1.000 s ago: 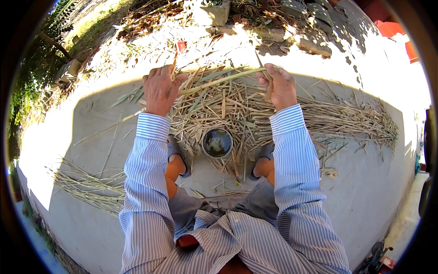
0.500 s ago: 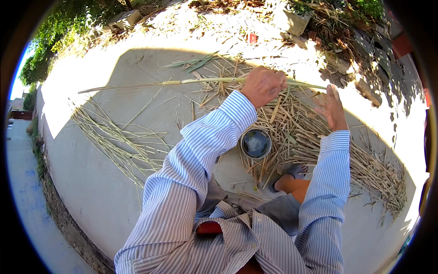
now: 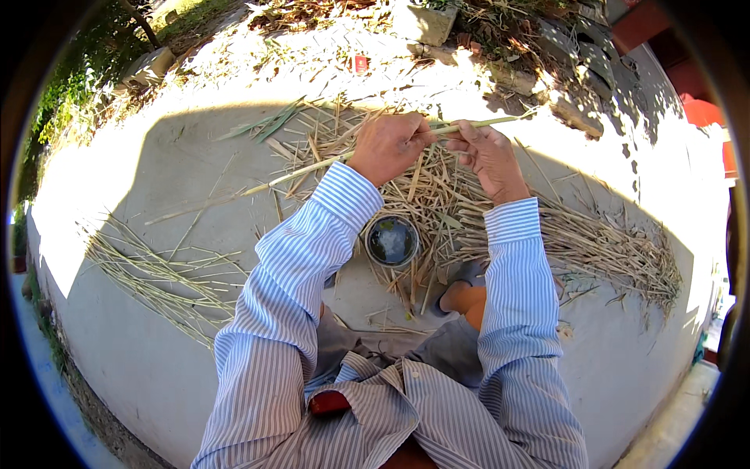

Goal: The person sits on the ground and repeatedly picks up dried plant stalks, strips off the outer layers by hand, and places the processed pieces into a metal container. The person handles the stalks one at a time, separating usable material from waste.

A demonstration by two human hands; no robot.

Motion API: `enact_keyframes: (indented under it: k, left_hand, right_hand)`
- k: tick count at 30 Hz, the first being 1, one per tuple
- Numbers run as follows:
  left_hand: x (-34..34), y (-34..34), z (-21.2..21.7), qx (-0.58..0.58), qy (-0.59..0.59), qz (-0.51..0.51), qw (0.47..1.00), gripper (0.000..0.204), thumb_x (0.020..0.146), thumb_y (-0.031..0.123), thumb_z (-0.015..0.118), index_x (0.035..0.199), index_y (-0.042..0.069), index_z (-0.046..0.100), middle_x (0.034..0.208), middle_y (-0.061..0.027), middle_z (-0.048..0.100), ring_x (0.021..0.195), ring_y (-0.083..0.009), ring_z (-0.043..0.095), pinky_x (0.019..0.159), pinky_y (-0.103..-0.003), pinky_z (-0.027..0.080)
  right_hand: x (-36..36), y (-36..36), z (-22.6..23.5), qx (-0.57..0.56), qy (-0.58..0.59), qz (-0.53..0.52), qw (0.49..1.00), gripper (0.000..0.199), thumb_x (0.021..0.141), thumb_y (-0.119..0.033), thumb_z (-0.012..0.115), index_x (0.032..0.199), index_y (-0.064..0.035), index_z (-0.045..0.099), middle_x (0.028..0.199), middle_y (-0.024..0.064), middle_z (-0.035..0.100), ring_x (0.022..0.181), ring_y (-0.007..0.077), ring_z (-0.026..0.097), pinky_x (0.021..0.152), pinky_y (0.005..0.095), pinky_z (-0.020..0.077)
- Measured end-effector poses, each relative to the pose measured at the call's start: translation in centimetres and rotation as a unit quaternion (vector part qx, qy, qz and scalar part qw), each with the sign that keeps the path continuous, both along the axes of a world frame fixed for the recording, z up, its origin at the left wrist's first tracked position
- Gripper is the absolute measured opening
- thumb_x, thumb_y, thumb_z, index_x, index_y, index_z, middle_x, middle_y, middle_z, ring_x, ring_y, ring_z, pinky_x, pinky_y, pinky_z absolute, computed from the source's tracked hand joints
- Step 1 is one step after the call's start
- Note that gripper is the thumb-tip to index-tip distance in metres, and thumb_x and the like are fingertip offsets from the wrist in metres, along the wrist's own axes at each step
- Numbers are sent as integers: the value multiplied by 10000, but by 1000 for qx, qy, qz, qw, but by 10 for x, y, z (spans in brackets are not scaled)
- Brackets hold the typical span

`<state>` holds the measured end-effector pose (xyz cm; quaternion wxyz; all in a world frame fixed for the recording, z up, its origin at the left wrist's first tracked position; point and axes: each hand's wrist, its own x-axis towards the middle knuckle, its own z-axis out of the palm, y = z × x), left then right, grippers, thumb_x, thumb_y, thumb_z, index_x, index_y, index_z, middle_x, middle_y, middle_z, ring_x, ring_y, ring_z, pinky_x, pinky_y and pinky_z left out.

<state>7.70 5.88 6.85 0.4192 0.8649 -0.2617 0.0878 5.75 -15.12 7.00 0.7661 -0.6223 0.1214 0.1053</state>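
Observation:
A long, thin reed stalk (image 3: pixel 301 172) slants across in front of me, its left end low over the concrete and its right tip raised. My left hand (image 3: pixel 391 147) is closed round it near the middle. Beside it, the fingers of my right hand (image 3: pixel 491 160) pinch the same stalk just right of the left fist. Whether a blade sits between the fingers cannot be made out. Below the hands lies a heap of dry husks and stalk pieces (image 3: pixel 437 187). A round container (image 3: pixel 392 241) with dark liquid stands at the heap's near edge.
Thin greenish stalks (image 3: pixel 156 273) are spread on the concrete to the left. A bundle of dry reeds (image 3: pixel 617 246) lies to the right. Farther off are a small red packet (image 3: pixel 359 64), a concrete block (image 3: pixel 426 22) and scattered debris. My foot is close to the container.
My right hand has moved in from the stalk's right end and closed on it beside my left hand. The stalk's left end dips lower. The whole view has shifted.

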Motion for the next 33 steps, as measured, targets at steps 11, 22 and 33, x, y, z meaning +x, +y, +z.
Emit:
enact_keyframes:
  k: [11,22,33]
  left_hand:
    - [0,0,16,-371,330,82,864,162,849,112,710,843,-31,634,845,-105,693,720,-115,641,653,-228,529]
    - [21,93,13,109,-56,-26,992,235,883,264,634,864,36,686,728,-95,667,642,-251,613,593,-373,461]
    - [10,98,19,-45,23,-29,998,223,764,212,754,852,22,675,736,-123,663,653,-254,637,600,-374,482]
  right_hand:
    - [-17,13,23,36,-123,-39,991,291,925,-230,627,1049,30,596,972,151,677,840,202,690,697,257,566]
    - [-25,-86,24,66,-183,-237,952,244,915,-145,626,1085,24,580,1037,176,653,905,228,668,755,290,573]
    - [-32,-147,17,127,-209,-343,907,237,911,-147,637,1064,21,569,972,122,651,863,189,651,668,254,558]
